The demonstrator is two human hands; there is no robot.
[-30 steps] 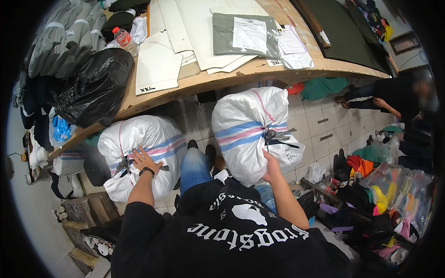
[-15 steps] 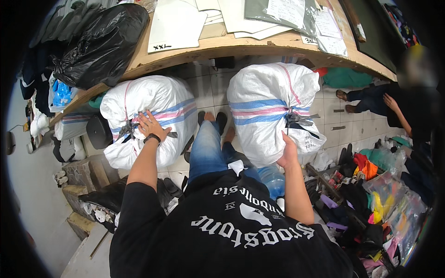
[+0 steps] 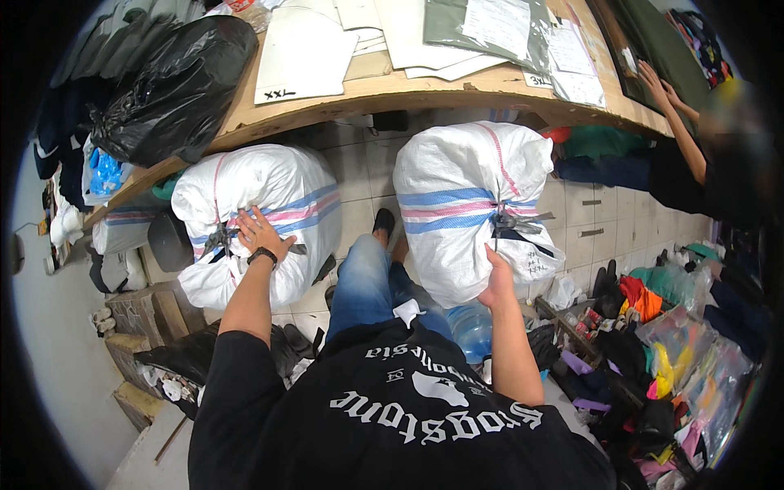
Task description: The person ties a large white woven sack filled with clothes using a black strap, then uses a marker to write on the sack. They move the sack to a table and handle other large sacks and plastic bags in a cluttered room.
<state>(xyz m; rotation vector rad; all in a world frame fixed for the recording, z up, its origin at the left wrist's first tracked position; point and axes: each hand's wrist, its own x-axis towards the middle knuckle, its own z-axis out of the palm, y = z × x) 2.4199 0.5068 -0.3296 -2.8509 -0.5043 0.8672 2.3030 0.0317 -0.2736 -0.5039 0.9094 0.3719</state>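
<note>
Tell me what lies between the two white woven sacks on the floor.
In the head view, between the left sack and the right sack lie pale floor tiles and the person's jeans-clad leg, ending in a dark shoe.

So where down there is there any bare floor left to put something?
Bare tiled floor shows between the left sack and the right sack, and a strip of tiles lies right of the right sack. The lower right is crowded with a heap of clothes and bags; the table is mostly papered over.
</note>
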